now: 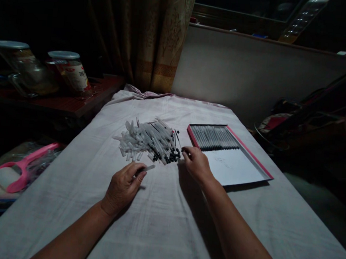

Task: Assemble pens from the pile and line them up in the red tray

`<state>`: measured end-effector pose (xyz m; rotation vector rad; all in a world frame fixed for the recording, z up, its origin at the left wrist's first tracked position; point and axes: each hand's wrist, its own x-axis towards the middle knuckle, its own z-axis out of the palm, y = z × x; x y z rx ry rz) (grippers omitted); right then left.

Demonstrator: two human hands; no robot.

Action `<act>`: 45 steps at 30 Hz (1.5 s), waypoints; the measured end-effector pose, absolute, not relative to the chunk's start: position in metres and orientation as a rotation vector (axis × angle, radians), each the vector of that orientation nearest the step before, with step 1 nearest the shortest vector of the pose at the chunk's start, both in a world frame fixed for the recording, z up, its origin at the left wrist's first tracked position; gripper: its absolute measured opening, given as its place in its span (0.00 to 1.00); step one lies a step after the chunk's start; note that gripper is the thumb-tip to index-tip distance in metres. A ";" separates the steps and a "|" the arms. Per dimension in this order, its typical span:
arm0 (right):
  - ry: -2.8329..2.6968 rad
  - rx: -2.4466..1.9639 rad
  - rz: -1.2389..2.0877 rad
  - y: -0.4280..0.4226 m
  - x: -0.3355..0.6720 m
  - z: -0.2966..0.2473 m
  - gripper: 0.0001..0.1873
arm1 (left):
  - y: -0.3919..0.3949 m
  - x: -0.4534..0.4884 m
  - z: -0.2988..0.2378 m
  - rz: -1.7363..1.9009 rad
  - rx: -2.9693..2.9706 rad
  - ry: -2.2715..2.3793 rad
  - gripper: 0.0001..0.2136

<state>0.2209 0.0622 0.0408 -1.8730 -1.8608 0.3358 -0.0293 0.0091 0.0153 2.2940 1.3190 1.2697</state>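
On the white cloth lies a heap of translucent pen parts (151, 137), clear barrels and caps among them, with small black plugs (172, 157) at its right edge. My left hand (125, 185) is in front of the heap, fingers closed on a translucent pen barrel (150, 168) that sticks out to the right. At the heap's right side, my right hand (196, 161) pinches the end of a thin pen refill (178, 140) with a dark tip. Beside that hand stands a shallow red-edged box (250, 157), holding a row of pens (214, 137) with black ends along its far half.
A dark red table (88, 105) at the left carries a lidded jar (75, 76) and a glass jug (34, 78). Below it is a pink handle-like object (23, 169) among plastic bags. A curtain (165, 37) and pale wall (226, 66) are behind the cloth-covered surface.
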 end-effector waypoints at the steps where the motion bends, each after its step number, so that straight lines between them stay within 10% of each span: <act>1: -1.772 -1.740 0.448 0.050 0.219 0.037 0.10 | 0.008 -0.028 0.016 1.252 2.322 1.297 0.07; 13: -0.644 -1.147 1.655 -0.006 0.190 0.026 0.30 | 0.001 -0.019 0.014 1.060 2.577 1.123 0.06; 45: -1.271 -1.301 1.167 -0.021 0.180 0.013 0.06 | 0.002 -0.018 0.015 0.889 2.586 1.094 0.06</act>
